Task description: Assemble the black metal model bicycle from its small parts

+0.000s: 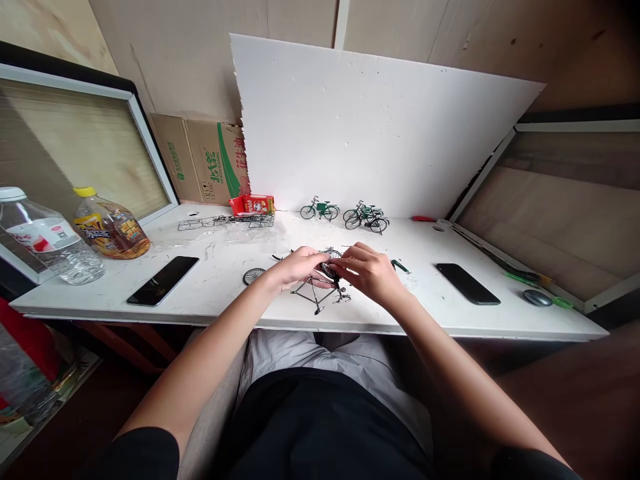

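Both hands meet over a small dark model bicycle point(316, 293), held just above the front part of the white table. My left hand point(304, 267) is closed on it, thumb and fingers near a spoked wheel point(330, 268). With fingertips pinched at the same wheel, my right hand point(367, 270) works from the other side; its fingers partly cover the wheel. The thin frame hangs toward me below the hands. A loose spoked wheel point(253, 275) lies left of my left hand, and a small green part point(400, 266) lies right of my right hand.
Assembled model bicycles point(320, 209) stand at the back before a white foam board point(370, 127). Black part frames point(225, 221) and a red packet point(253, 204) lie back left. Phones point(163, 281) point(468, 284) lie on both sides; bottles point(113, 227) stand left, a grey mouse point(537, 297) right.
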`<state>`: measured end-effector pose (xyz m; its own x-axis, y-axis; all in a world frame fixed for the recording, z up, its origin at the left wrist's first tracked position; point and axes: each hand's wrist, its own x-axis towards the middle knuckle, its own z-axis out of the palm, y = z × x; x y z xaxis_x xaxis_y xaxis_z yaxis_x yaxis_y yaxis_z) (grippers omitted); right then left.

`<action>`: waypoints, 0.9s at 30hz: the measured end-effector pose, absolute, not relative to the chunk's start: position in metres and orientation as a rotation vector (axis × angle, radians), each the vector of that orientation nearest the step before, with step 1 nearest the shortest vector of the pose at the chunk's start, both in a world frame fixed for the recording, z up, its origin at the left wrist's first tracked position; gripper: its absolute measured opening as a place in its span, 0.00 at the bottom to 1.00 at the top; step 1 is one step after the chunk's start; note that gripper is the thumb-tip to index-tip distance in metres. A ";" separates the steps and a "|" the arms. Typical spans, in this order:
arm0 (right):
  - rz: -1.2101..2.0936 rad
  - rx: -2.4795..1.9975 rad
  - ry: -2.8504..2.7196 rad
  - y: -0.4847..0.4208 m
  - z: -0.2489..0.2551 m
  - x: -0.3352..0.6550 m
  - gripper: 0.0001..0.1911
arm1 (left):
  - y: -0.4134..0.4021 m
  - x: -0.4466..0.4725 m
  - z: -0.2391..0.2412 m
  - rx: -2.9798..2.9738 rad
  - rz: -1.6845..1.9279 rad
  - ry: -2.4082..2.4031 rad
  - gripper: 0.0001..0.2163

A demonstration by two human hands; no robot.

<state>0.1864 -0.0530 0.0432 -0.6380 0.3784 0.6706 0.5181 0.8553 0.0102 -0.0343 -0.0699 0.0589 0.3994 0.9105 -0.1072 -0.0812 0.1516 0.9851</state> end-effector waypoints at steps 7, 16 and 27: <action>-0.080 -0.574 -2.342 -0.050 0.047 0.186 0.10 | -0.072 -0.038 0.062 1.235 0.824 0.954 0.08; -0.002 -0.589 -2.387 -0.057 0.051 0.184 0.12 | -0.068 -0.044 0.059 1.290 0.767 0.938 0.14; 0.026 -0.585 -2.393 -0.059 0.053 0.184 0.11 | -0.063 -0.048 0.054 1.321 0.742 0.946 0.14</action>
